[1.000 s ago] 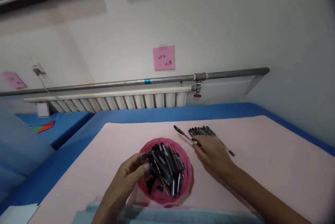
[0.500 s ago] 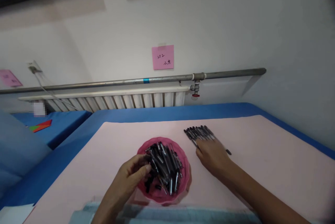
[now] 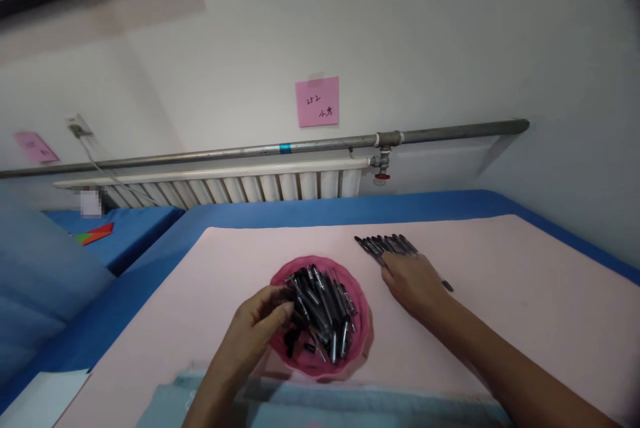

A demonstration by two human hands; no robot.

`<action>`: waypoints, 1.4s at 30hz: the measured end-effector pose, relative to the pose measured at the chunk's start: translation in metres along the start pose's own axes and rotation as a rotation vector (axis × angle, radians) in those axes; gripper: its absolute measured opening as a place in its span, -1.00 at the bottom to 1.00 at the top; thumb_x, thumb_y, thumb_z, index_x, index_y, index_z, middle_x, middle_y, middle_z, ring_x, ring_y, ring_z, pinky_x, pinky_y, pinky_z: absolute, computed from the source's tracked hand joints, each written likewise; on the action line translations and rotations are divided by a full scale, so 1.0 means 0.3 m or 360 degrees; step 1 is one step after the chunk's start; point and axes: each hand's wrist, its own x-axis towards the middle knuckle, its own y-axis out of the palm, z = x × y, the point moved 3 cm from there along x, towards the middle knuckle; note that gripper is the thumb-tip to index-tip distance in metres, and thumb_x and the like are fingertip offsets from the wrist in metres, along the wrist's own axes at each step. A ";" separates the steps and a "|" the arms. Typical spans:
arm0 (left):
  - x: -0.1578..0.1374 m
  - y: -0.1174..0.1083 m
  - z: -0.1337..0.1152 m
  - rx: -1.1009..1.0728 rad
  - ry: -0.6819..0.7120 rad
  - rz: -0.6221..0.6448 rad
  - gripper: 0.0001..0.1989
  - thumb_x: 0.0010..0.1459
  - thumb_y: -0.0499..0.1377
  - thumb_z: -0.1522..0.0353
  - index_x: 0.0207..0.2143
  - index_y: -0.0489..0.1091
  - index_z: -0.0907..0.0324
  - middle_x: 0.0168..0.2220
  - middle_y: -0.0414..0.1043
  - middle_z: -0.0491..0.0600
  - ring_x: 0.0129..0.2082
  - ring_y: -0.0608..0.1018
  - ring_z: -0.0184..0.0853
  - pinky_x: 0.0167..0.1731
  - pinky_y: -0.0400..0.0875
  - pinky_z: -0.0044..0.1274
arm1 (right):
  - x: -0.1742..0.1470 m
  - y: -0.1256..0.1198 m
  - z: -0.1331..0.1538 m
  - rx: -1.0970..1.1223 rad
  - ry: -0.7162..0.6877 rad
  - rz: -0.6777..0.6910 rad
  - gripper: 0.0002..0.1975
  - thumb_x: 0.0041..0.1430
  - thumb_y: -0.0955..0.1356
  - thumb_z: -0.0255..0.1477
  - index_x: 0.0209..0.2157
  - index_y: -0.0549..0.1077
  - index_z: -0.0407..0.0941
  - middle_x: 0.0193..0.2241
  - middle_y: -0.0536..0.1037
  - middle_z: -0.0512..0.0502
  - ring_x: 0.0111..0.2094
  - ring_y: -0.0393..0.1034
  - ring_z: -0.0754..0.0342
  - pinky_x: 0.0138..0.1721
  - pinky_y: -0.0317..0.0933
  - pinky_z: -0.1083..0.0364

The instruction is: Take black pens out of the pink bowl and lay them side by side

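A scalloped pink plastic basket (image 3: 369, 321) holds a heap of black and clear pens (image 3: 320, 305) and a few small black pieces. My left hand (image 3: 257, 321) reaches over its left rim, thumb and fingers curled together at the heap's edge. What sits between those fingers is dark and hard to make out. To the right, several black-capped pens (image 3: 383, 243) lie side by side in a row on the pink sheet. My right hand (image 3: 413, 281) is closed over their near part, hiding most of the barrels. A dark pen end (image 3: 447, 285) shows beyond its right side.
The pink sheet (image 3: 225, 288) covers a blue table (image 3: 320, 209). Behind stand a white radiator (image 3: 250, 189) and a metal pipe (image 3: 330, 144). White paper (image 3: 47, 395) lies at the lower left. Light-blue cloth (image 3: 300, 408) is at the near edge.
The whole view has shifted slightly. My right hand stays over the row of pens and my left hand stays at the basket's left edge, with little visible movement.
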 end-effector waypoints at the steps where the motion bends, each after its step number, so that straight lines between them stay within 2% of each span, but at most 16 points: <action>1: 0.003 -0.001 0.002 0.0023 0.0019 -0.0020 -0.75 -0.06 0.24 0.28 -0.31 0.48 0.22 -0.38 0.50 0.01 -0.39 0.45 -0.31 -0.36 0.31 -0.52 | 0.000 0.001 -0.001 0.0008 0.0000 -0.0009 -0.81 0.12 0.23 -0.54 -0.48 0.44 -0.18 -0.50 0.55 -0.22 -0.43 0.39 -0.06 -0.40 -0.03 0.04; 7: 0.014 -0.019 0.030 0.0303 0.0124 -0.0121 -0.80 0.03 0.15 0.28 -0.33 0.44 0.20 -0.39 0.47 -0.03 -0.37 0.45 -0.31 -0.34 0.29 -0.51 | -0.033 -0.027 0.048 0.0129 -0.0108 -0.0086 -0.76 0.19 0.18 -0.48 -0.48 0.40 -0.16 -0.48 0.54 -0.16 -0.42 0.37 -0.02 -0.37 -0.01 0.04; 9: 0.017 -0.021 0.039 0.0378 0.0142 -0.0132 -0.81 0.06 0.11 0.29 -0.32 0.43 0.19 -0.37 0.47 -0.03 -0.35 0.46 -0.29 -0.32 0.30 -0.50 | -0.061 -0.052 0.105 0.0236 -0.0243 -0.0105 -0.76 0.22 0.18 -0.45 -0.46 0.39 -0.13 -0.46 0.52 -0.09 -0.40 0.35 0.02 -0.34 0.01 0.06; 13: 0.022 0.002 0.054 0.0640 0.0235 -0.0208 -0.86 0.05 0.11 0.33 -0.37 0.43 0.15 -0.40 0.47 -0.03 -0.37 0.47 -0.27 -0.35 0.26 -0.50 | -0.129 -0.091 0.246 0.0823 -0.0623 -0.0091 -0.86 0.19 0.22 -0.50 -0.38 0.39 -0.11 -0.42 0.52 -0.03 -0.38 0.34 0.05 -0.29 0.08 0.07; 16: 0.026 0.048 0.067 0.0918 0.0310 -0.0245 -0.90 0.01 0.12 0.38 -0.40 0.43 0.13 -0.42 0.46 -0.03 -0.40 0.45 -0.26 -0.37 0.21 -0.50 | -0.159 -0.080 0.321 0.0897 -0.0752 -0.0008 -0.90 0.14 0.25 -0.53 -0.41 0.38 -0.12 -0.39 0.51 -0.07 -0.35 0.33 0.03 -0.28 0.12 0.05; 20: 0.027 0.100 0.085 0.1151 0.0287 -0.0281 -0.92 -0.02 0.11 0.42 -0.43 0.39 0.13 -0.44 0.44 0.02 -0.44 0.43 -0.24 -0.41 0.15 -0.49 | -0.159 -0.049 0.361 0.0877 -0.0785 0.0025 -0.94 0.09 0.28 -0.54 -0.43 0.37 -0.15 -0.40 0.48 -0.11 -0.36 0.31 0.01 -0.33 0.14 0.05; 26: 0.033 0.100 0.103 0.1253 0.0151 -0.0254 -0.86 -0.06 0.13 0.45 -0.37 0.38 0.14 -0.44 0.47 0.05 -0.43 0.46 -0.21 -0.43 0.14 -0.49 | -0.137 -0.031 0.362 0.1025 -0.0646 0.0172 -0.88 -0.02 0.27 -0.64 -0.49 0.33 -0.14 -0.50 0.45 -0.01 -0.46 0.29 0.09 -0.42 0.11 0.13; 28: 0.037 0.090 0.103 0.1163 0.0125 -0.0241 -0.83 -0.09 0.14 0.47 -0.36 0.39 0.14 -0.45 0.48 0.03 -0.43 0.47 -0.21 -0.43 0.17 -0.49 | -0.135 -0.036 0.358 0.1083 -0.0629 0.0176 -0.85 -0.03 0.25 -0.66 -0.49 0.33 -0.13 -0.49 0.46 -0.01 -0.45 0.32 0.09 -0.42 0.13 0.13; 30: 0.039 0.075 0.099 0.0930 0.0070 -0.0264 -0.80 -0.11 0.15 0.49 -0.35 0.39 0.14 -0.48 0.46 -0.02 -0.45 0.47 -0.24 -0.44 0.21 -0.50 | -0.135 -0.044 0.349 0.1166 -0.0594 0.0152 -0.84 -0.02 0.24 -0.66 -0.46 0.35 -0.13 -0.47 0.48 -0.02 -0.42 0.35 0.07 -0.42 0.17 0.12; 35: 0.029 0.023 0.059 -0.0259 -0.0140 -0.0334 -0.78 -0.08 0.22 0.39 -0.30 0.36 0.21 -0.60 0.38 -0.15 -0.64 0.41 -0.42 -0.60 0.29 -0.58 | -0.137 -0.055 0.315 0.1637 -0.0323 0.0107 -0.81 0.06 0.23 -0.59 -0.33 0.41 -0.08 -0.44 0.53 -0.01 -0.41 0.42 0.05 -0.42 0.28 0.09; 38: 0.023 -0.015 0.028 -0.0799 -0.0135 -0.0457 -0.78 -0.16 0.30 0.43 -0.39 0.39 0.27 -0.54 0.43 -0.10 -0.57 0.48 -0.44 -0.54 0.38 -0.61 | -0.145 -0.051 0.311 0.1816 -0.0265 0.0180 -0.79 0.06 0.24 -0.57 -0.29 0.42 -0.07 -0.45 0.54 0.01 -0.44 0.44 0.06 -0.42 0.31 0.08; 42: 0.025 -0.047 0.023 -0.1194 -0.0116 -0.0573 -0.81 -0.21 0.34 0.49 -0.51 0.37 0.27 -0.52 0.48 -0.07 -0.46 0.56 -0.35 -0.38 0.48 -0.52 | -0.155 -0.051 0.317 0.1829 -0.0336 0.0292 -0.80 0.06 0.26 -0.52 -0.28 0.45 -0.06 -0.39 0.54 -0.01 -0.36 0.45 0.05 -0.32 0.33 0.07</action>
